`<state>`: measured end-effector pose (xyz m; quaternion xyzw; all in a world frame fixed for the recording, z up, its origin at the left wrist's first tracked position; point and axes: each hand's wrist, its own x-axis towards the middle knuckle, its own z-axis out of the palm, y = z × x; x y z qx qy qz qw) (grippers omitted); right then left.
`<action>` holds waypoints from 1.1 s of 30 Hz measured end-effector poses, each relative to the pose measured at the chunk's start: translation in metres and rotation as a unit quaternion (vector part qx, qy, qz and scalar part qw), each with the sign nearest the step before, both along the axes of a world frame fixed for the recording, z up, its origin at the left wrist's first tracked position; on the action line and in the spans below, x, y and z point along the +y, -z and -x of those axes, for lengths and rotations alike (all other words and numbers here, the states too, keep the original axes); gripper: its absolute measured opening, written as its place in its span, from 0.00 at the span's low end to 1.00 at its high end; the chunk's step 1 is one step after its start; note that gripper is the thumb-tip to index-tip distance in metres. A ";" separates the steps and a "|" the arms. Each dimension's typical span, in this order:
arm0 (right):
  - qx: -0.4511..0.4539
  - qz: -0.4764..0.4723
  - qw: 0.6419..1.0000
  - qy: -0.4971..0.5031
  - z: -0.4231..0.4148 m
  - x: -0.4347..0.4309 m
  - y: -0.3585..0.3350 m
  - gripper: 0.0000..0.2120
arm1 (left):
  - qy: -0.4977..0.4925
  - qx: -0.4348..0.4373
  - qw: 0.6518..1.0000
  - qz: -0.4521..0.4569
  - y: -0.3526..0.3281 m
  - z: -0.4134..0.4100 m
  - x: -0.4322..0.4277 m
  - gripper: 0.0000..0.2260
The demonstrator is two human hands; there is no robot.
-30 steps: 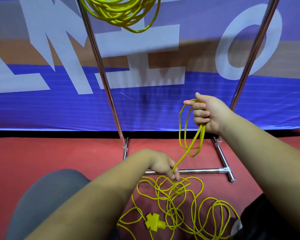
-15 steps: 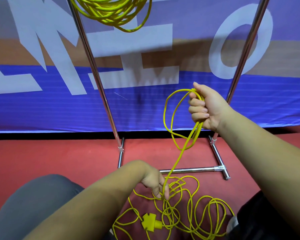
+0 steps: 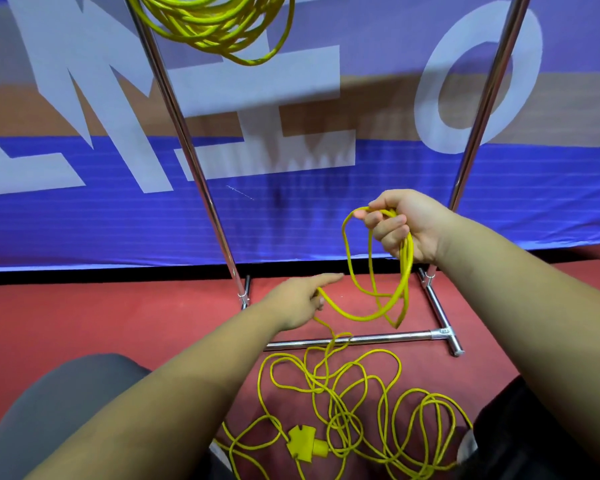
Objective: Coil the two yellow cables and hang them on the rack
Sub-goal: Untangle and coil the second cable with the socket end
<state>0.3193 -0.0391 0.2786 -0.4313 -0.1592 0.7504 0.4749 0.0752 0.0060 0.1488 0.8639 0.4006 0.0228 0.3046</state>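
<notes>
A coiled yellow cable (image 3: 219, 26) hangs from the top of the chrome rack (image 3: 187, 157). The second yellow cable (image 3: 329, 400) lies in loose tangled loops on the red floor, its yellow splitter plug (image 3: 303, 445) near my knees. My right hand (image 3: 406, 226) grips a few gathered loops of it, which hang down in front of the rack's base bar. My left hand (image 3: 298, 299) pinches the strand that runs up from the floor pile, index finger stretched out toward the loops.
Behind the rack hangs a blue banner (image 3: 84, 220) with large white letters. The rack's base bar (image 3: 354, 339) and right foot (image 3: 440, 317) lie on the red floor (image 3: 66, 317). My grey-clad knee (image 3: 59, 403) is at lower left.
My left hand has risen from the floor pile, drawing the strand up and leftward. My right hand keeps gripping the loops and has taken in another turn of cable.
</notes>
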 end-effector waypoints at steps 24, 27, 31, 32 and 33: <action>-0.129 -0.068 0.986 0.079 -0.028 0.004 0.000 0.14 | 0.026 -0.022 0.992 0.118 0.009 -0.030 -0.016 0.36; -0.113 -0.066 0.990 0.047 -0.031 0.005 0.000 0.12 | -0.077 0.004 0.997 -0.010 0.019 -0.021 0.006 0.32; -0.069 -0.068 0.995 0.029 -0.038 0.005 0.000 0.11 | -0.035 0.099 0.988 -0.111 0.017 0.003 0.034 0.05; -0.055 -0.073 0.995 0.037 -0.040 0.005 0.000 0.11 | -0.011 0.134 0.984 -0.118 0.019 0.009 0.039 0.06; -0.040 -0.080 0.995 0.050 -0.042 0.005 0.000 0.11 | 0.018 0.173 0.978 -0.115 0.019 0.012 0.041 0.07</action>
